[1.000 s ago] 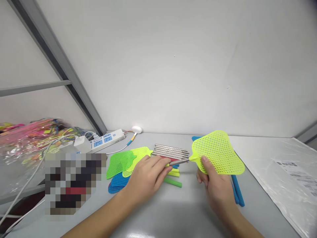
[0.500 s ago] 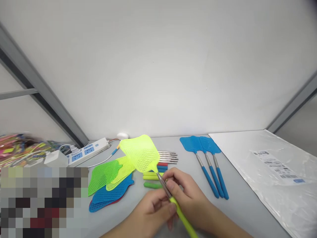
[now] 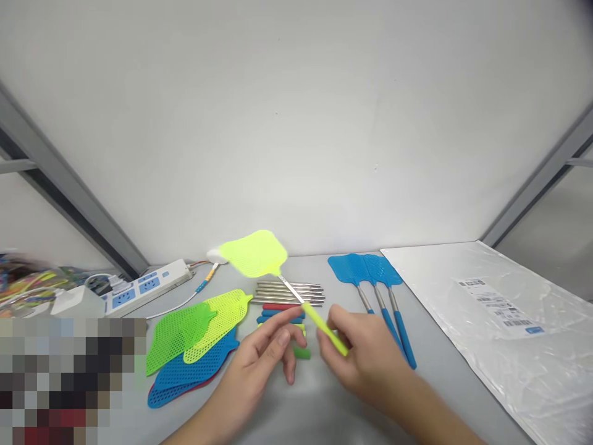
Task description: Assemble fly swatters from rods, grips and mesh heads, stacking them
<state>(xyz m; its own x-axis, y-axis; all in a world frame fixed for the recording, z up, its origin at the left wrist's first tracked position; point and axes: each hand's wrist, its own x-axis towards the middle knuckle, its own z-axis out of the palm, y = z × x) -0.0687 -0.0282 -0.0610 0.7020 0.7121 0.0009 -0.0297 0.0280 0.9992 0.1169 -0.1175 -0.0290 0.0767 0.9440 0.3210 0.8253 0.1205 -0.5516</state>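
A yellow fly swatter (image 3: 271,262) is held at a slant above the middle of a gray table (image 3: 435,346), its mesh head angled toward the far edge and away to the left. The person's right hand (image 3: 359,346) pinches the lower end of its yellow grip (image 3: 319,321) between thumb and fingers, while the left hand (image 3: 264,355) is loosely spread, fingertips just beside the grip's upper end; whether they touch it cannot be told. Beneath the swatter, metal rods (image 3: 273,292) lie side by side, parallel to the far edge, with loose handle sleeves (image 3: 282,313) in red, blue, yellow and green on their near side, partly hidden by the left hand. Toward the table's left edge, loose swatter heads overlap: a green head (image 3: 178,337) and a yellow head (image 3: 222,321) over blue heads (image 3: 192,368), a sliver of red showing below. To the right, three blue fly swatters (image 3: 361,269) lie with their heads overlapping near the far edge. A white plastic package (image 3: 509,346) bearing a printed label covers the far right corner; a power strip (image 3: 148,285) occupies the far left.
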